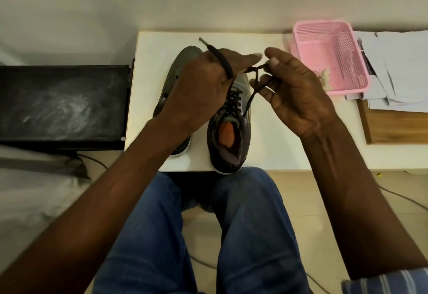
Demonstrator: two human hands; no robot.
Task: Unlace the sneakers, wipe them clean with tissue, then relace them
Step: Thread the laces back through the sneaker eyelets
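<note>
Two dark grey sneakers stand side by side on a small white table [273, 136], toes pointing away from me. The right sneaker [231, 136] has an orange insole and black lacing across its tongue. My left hand [203, 87] hovers over the left sneaker [183, 62], hiding most of it, and grips one end of the black shoelace [223, 62], whose tip sticks up past the knuckles. My right hand [298, 89] pinches the other lace end between thumb and fingers, above and to the right of the right sneaker. The lace crosses between both hands.
A pink perforated basket [324, 38] with crumpled tissue inside stands at the table's back right. Papers [398, 71] lie on a wooden board further right. A black box [62, 106] sits to the left. My knees in blue jeans are under the table's near edge.
</note>
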